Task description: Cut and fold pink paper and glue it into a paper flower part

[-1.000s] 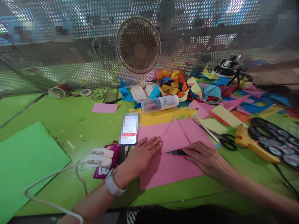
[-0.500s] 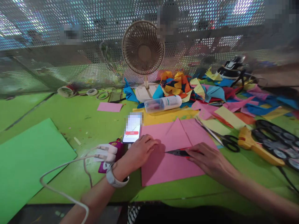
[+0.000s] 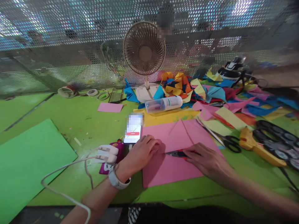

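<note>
My right hand (image 3: 205, 158) is wrapped round red-handled needle-nose pliers (image 3: 175, 153), whose dark jaws point left toward my other hand. My left hand (image 3: 146, 151), with a pale watch (image 3: 118, 179) on its wrist, has its fingers curled together at the left part of a pink paper sheet (image 3: 173, 172). A thin line seems to run between those fingertips and the plier tip, too fine to make out. Faint creases cross the sheet's upper half. Just beyond my left hand lies a lit phone (image 3: 133, 133) with a cable plugged into its lower end.
A power strip (image 3: 104, 168) with white plugs sits left of my wrist, beside a green sheet (image 3: 35, 168). Black scissors (image 3: 233, 144) and a yellow glue gun (image 3: 251, 141) lie right. Behind are a bottle (image 3: 173, 102), coloured paper scraps (image 3: 215, 93) and a fan (image 3: 145, 53).
Both hands and the pliers hold nearly the same pose over the pink sheet. The whole view has shifted very slightly.
</note>
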